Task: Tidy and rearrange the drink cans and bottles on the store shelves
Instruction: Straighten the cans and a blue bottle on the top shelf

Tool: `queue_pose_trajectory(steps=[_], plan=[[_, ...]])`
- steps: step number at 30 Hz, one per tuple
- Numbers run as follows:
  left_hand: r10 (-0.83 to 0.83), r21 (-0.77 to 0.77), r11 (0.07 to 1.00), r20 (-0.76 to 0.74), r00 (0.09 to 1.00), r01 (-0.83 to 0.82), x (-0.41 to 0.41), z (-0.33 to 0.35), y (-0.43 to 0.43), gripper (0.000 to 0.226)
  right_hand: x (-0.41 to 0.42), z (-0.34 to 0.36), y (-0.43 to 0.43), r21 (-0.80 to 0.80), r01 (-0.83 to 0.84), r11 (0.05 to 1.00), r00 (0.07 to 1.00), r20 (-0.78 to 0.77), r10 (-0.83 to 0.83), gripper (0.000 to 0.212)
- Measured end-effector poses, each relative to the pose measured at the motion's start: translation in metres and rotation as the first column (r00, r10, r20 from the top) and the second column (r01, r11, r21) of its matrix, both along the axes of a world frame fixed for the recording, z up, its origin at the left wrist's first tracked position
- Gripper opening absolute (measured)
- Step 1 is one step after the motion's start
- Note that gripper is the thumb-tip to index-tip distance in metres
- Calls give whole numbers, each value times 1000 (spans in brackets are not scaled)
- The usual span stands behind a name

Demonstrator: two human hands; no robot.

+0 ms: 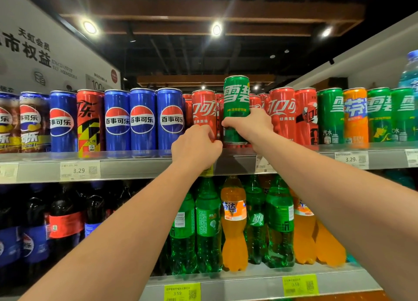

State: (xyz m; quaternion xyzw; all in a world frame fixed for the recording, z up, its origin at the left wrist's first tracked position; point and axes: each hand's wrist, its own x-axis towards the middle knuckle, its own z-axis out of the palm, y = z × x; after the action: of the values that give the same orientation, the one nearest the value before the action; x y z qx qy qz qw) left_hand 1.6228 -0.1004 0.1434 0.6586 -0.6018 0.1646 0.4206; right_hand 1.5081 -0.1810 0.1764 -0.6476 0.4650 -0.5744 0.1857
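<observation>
Both forearms (pixel 140 221) reach up to top shelf (pixel 135 167). Right hand (pixel 251 124) curled round lower body of green can (pixel 236 97); can upright, top higher than red cans on either side. Left hand (pixel 195 147) grips base of red can (pixel 203 110) just left, at shelf edge. Green and orange bottles (pixel 208 221) below

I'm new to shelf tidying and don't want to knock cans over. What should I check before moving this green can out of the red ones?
1. Right hand grip on green can: ok, fingers wrap its lower half.
2. Green can upright: ok.
3. Left hand steadying red can: ok, fingers curl round its base.
4. Green can's top above neighbouring red cans: ok.
5. Free slot among green cans on the right: cannot tell; front row looks full.
</observation>
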Motion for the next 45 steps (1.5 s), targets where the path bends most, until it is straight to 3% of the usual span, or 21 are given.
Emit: queue_pose_trajectory(steps=[9,16,22,27,40,45], plan=[[-62,42,997,-13,998,62,-7,1,8,25,-8,3,27,1,53,999,998,18,-53,62],[-149,26,989,32,988,148,-31,-3,13,31,-35,-5,47,-16,89,996,996,31,-89,38],[-239,-2,971,46,970,239,-54,1,11,30,-64,-4,60,-12,171,985,983,62,-170,37],[-283,24,959,42,958,282,-82,1,10,24,-92,-11,66,4,234,972,969,76,-234,57],[-262,70,962,-36,964,264,-189,0,-3,20,-218,-16,66,39,288,957,957,31,-289,38],[-222,68,972,-55,973,226,-228,1,-10,19,-260,-14,59,47,303,952,953,-1,-304,45]])
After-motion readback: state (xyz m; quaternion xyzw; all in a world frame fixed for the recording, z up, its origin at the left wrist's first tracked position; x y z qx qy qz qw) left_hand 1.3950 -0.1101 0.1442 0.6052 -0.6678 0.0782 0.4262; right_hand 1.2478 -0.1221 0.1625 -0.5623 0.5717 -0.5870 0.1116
